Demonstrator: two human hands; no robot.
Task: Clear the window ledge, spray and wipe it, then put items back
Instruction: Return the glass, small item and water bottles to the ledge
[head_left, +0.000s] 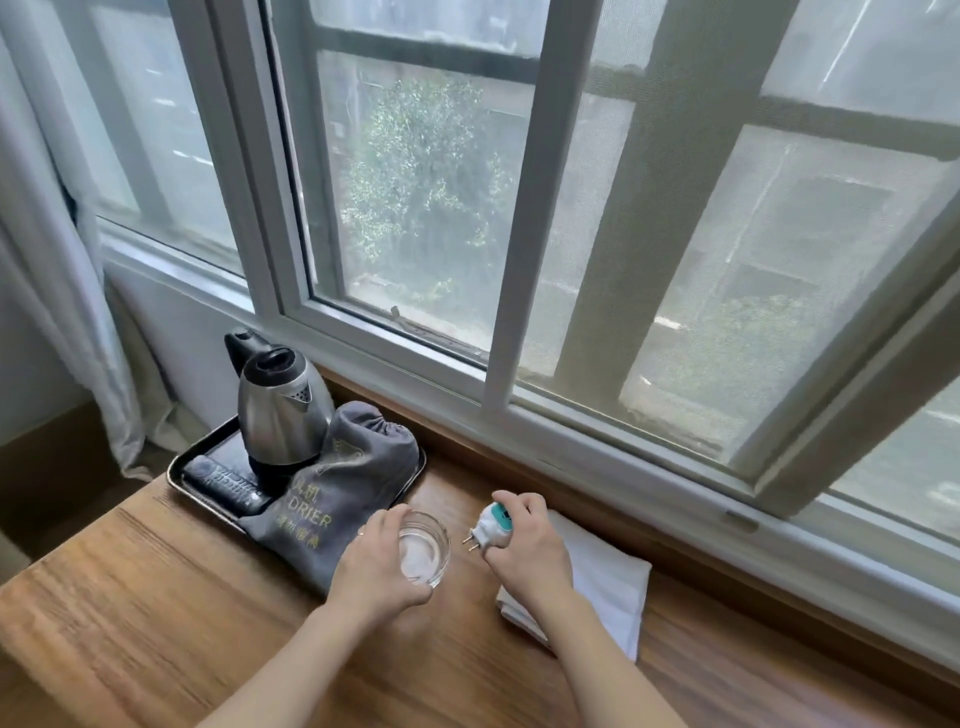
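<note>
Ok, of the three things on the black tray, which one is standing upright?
The steel kettle at the tray's back. The remote and grey hair-drier bag both lie flat.

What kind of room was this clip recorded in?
Probably a hotel room: a tray holding a kettle, a remote and a bagged hair dryer sits on a wooden window ledge.

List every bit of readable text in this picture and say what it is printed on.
"DRIER": gold print on the grey drawstring bag; the word's start is cut off by a fold.
Chinese characters above and below it on the bag: too blurred to read.
Remote control buttons on the black tray: too small to read.
</note>
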